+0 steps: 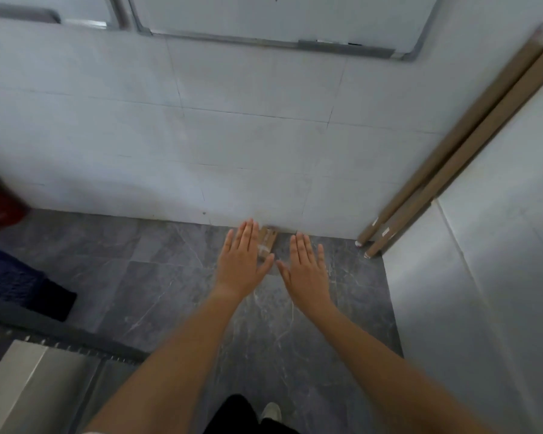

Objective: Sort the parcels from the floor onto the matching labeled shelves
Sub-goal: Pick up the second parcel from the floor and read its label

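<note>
We look down on both bare arms stretched forward over a grey marble floor (157, 286). The left hand (243, 261) and right hand (306, 270) are spread flat, palms down, fingers extended, grasping nothing; their thumbs nearly meet in the middle. A small brown parcel (267, 242) lies on the floor against the foot of the white tiled wall (232, 136), partly hidden behind the left hand's fingers, so that we see only its right portion with a strip of pale tape across it; we cannot tell whether the hand touches it. Two long cardboard tubes (458, 145) lean side by side in the right corner, their capped ends on the floor. A whiteboard (279, 20) with a metal frame hangs on the wall above. At left a dark blue crate (10, 277) sits on the floor, and a blurred red object (0, 202) stands beyond it near the wall. A dark trouser leg and a pale shoe (271, 411) show at the bottom edge.
</note>
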